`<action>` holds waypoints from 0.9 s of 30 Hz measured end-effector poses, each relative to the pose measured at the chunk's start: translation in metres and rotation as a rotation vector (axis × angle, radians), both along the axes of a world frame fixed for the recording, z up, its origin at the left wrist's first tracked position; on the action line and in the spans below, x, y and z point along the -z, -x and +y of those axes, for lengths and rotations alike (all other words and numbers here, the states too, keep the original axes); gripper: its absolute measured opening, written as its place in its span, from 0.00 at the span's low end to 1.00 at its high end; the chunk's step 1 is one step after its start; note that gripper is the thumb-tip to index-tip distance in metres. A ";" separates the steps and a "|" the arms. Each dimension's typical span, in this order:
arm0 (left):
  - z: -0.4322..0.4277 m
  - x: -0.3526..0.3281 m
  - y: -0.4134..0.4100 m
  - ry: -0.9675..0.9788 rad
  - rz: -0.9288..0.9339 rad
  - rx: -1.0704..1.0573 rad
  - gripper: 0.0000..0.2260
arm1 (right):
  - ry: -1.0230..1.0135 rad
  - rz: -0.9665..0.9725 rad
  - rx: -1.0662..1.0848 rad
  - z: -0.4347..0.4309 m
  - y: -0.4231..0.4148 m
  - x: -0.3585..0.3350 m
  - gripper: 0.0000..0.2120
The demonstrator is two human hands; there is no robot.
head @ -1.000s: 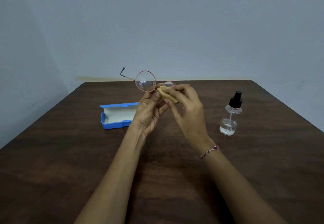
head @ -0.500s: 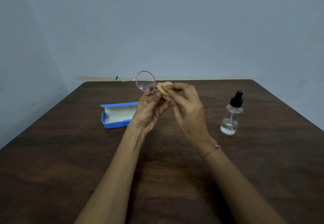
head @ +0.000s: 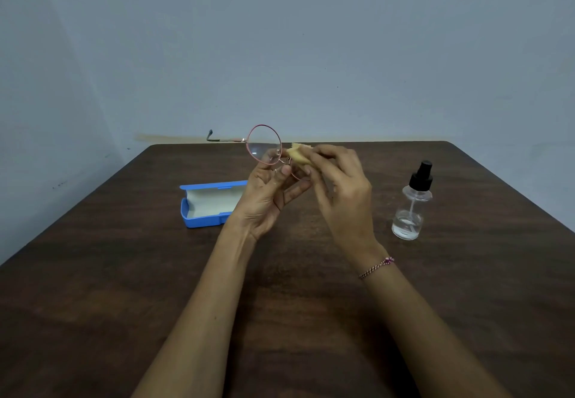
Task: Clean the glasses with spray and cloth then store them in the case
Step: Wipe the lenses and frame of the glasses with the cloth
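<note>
The left hand [head: 267, 198] pinches the glasses [head: 264, 145] near the bridge, holding them up above the table [head: 93, 288], one temple pointing left. The right hand [head: 339, 186] grips a folded yellow cloth [head: 298, 155] against the right lens. The blue case [head: 210, 204] lies open to the left; the spray [head: 412, 203] stands upright to the right, apart from both hands

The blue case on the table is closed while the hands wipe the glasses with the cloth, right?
Not quite. The head view shows the case lying open, its pale lining visible. The rest holds: the left hand holds the glasses and the right hand wipes with the cloth.
</note>
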State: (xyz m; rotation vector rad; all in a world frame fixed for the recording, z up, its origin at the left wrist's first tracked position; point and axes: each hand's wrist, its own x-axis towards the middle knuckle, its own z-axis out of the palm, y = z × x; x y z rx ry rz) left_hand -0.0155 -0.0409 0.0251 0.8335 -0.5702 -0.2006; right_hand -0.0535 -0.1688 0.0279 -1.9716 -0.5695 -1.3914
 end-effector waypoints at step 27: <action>0.010 -0.008 -0.002 0.145 -0.010 -0.069 0.17 | 0.173 -0.008 -0.037 -0.003 0.002 -0.001 0.13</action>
